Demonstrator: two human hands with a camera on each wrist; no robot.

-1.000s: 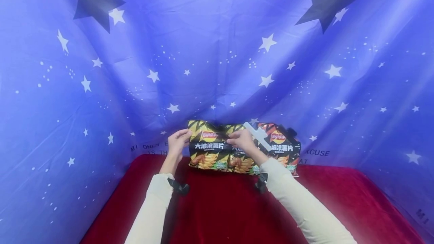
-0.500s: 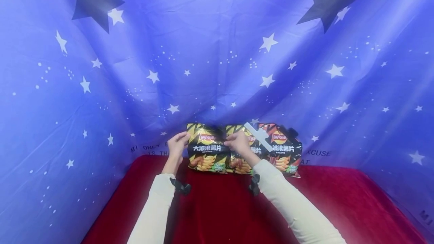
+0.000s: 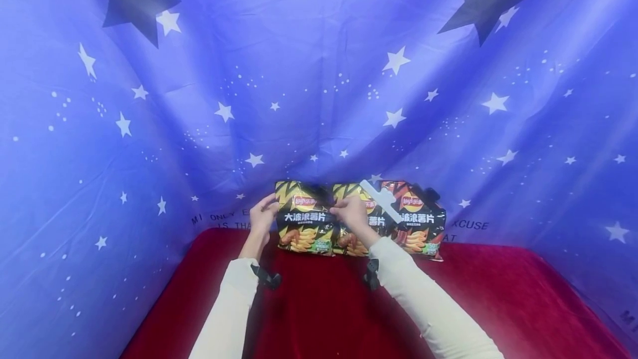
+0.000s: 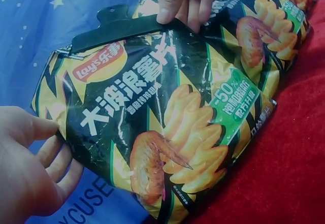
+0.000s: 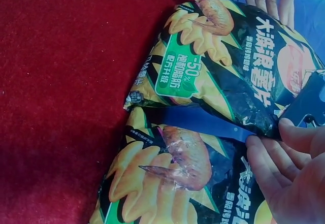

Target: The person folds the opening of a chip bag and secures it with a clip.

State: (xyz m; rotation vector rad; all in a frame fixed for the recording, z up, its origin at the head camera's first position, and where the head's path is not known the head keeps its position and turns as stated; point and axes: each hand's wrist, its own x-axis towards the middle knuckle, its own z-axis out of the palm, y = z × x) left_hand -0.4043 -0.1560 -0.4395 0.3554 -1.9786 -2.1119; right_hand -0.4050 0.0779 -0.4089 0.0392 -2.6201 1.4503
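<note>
A yellow-and-black Lay's chip bag (image 3: 304, 218) stands on the red cloth against the blue backdrop. A black bag clip (image 4: 117, 31) grips its top right corner. At the bag's left edge is my left hand (image 3: 262, 218), its fingers nearly straight and the thumb tip touching the edge. My right hand (image 3: 351, 214) pinches the bag's upper right edge beside the clip, thumb in front. Behind that hand stands a matching chip bag (image 5: 157, 178), partly hidden. A white bag clip (image 3: 381, 201) sits across its top right corner.
Farther right stands a red-and-black chip bag (image 3: 416, 231), with a black clip (image 3: 426, 195) at its upper right. Red velvet cloth (image 3: 319, 309) covers the table. A star-patterned blue curtain (image 3: 319, 98) rises right behind the bags.
The left chip bag has come down and slightly left, opening a gap beside the middle bag. My right hand moved left with it; my left hand's fingers have eased off the edge slightly.
</note>
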